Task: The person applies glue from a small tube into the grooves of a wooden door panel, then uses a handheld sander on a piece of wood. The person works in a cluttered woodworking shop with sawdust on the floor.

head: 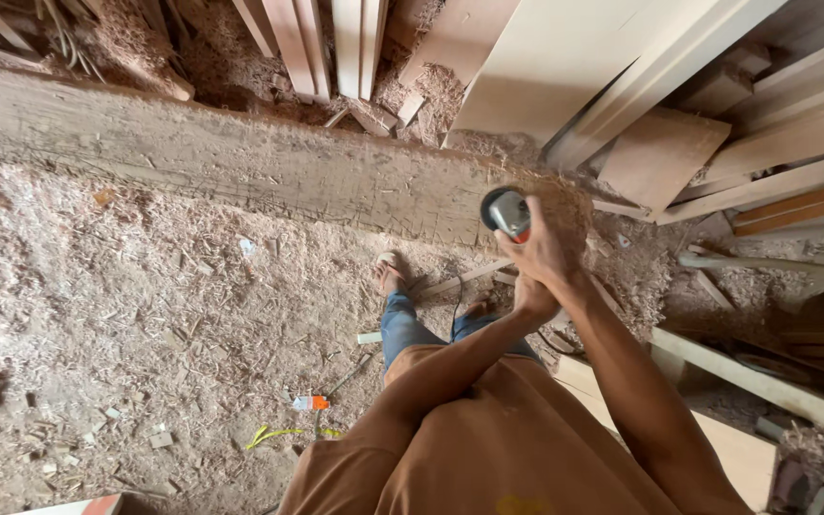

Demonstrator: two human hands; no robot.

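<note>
A long rough timber beam (240,162) is seen lying across a floor (97,305) covered in sawdust and shavings. Beyond the beam, pale boards and planks (565,57) are stacked and leaned. On the near side of the beam, a pair of bare feet and blue jeans (402,324) are seen below a brown shirt. Just above the beam's right end, a round power tool (505,212) with a grey head and an orange body is held. It is gripped by the right hand (545,250), the fingers wrapped around its body. The left hand (531,298) is placed just beneath, closed about the lower part of the tool or the right wrist; which cannot be told. Well short of the beam, a small orange-and-white object (310,402) lies on the floor.
</note>
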